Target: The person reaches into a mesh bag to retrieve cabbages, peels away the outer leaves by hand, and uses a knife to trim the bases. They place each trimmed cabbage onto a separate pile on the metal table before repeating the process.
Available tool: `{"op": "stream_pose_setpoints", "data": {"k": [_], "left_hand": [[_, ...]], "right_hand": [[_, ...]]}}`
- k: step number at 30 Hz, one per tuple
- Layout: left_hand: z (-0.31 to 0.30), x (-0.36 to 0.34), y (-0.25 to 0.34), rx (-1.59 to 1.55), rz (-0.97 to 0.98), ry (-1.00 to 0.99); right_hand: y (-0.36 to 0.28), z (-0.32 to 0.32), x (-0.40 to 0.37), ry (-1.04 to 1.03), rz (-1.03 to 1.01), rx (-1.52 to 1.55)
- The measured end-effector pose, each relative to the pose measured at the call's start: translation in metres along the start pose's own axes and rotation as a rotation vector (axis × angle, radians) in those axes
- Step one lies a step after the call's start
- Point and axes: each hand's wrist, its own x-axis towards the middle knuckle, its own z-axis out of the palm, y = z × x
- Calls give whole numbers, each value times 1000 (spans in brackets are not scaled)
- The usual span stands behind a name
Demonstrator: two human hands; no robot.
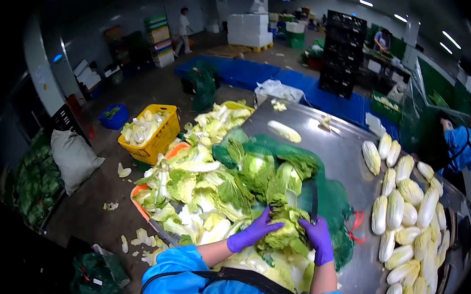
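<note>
Both my hands wear purple gloves and hold a leafy green cabbage (285, 233) between them at the table's near side. My left hand (256, 231) lies against its left side with the fingers around the leaves. On its right side, my right hand (318, 238) grips the cabbage, and a dark knife blade (315, 200) stands up beside that hand. Just beyond are more green cabbages (257, 173) in a green mesh bag (314, 159). A big heap of loose leaves (197, 185) lies to the left. Trimmed pale cabbages (409, 214) are piled on the right.
The metal table (360, 196) reaches away to the right. A yellow crate (159, 144) of leaves stands on the floor at left, near a white sack (72, 154). Stacked black crates (341, 53) rise behind. A person in blue (459, 146) is at the right edge.
</note>
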Motion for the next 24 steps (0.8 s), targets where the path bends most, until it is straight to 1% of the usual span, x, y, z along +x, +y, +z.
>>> {"op": "stream_pose_setpoints", "data": {"k": [1, 2, 3, 4, 5, 6, 7, 8, 9, 10, 12, 13, 14, 15, 16, 17, 18, 19, 20, 21, 22, 23, 24], "left_hand": [[3, -12, 2, 261, 78, 35], [6, -23, 2, 519, 154, 54], [1, -25, -7, 465, 92, 71], [0, -33, 4, 548, -13, 90], [-1, -41, 13, 566, 0, 115], [-19, -34, -28, 615, 227, 174], [-22, -46, -9, 544, 75, 116], [-29, -50, -10, 568, 74, 139], [-44, -51, -20, 628, 16, 183], [-61, -51, -30, 606, 33, 178], [-89, -52, -53, 380, 75, 139], [-99, -57, -61, 387, 19, 167], [-103, -56, -69, 392, -12, 180], [-99, -51, -70, 445, 26, 162], [-94, -49, -72, 498, 63, 138], [-95, -42, -79, 528, 162, 99], [-93, -38, -84, 554, 254, 64], [-80, -35, -77, 385, 240, 25], [-64, -33, -62, 220, 219, -13], [-51, -30, -46, 232, 204, 8], [-42, -28, -37, 244, 179, 39], [-43, -18, -42, 309, 181, 74], [-39, -14, -35, 320, 193, 72]], "right_hand": [[2, 6, 0, -7, 49, 143], [7, 15, -2, 14, -46, 290], [-7, 15, -15, 25, 107, 271], [12, 22, -14, 39, 110, 473], [20, 20, -20, 44, 148, 448], [4, 20, -35, 135, 221, 449], [11, 12, -40, 184, 240, 494], [23, -1, -41, 254, 246, 477], [21, -11, -49, 391, 263, 548], [17, -22, -52, 520, 265, 618], [74, -75, -49, 294, 135, 719], [69, -83, -51, 341, 132, 594], [98, -89, -44, 441, 97, 549], [121, -102, -41, 526, 170, 414], [151, -104, -33, 575, -17, 365], [180, -117, -31, 565, 249, 99], [176, -112, -30, 680, 142, -391], [174, -106, -26, 747, 65, -503], [126, -93, -31, 738, 158, -499], [99, -80, -39, 854, -91, -581], [73, -67, -42, 938, -167, -796], [30, -53, -52, 893, -291, -742], [20, -41, -51, 932, -558, -901]]}}
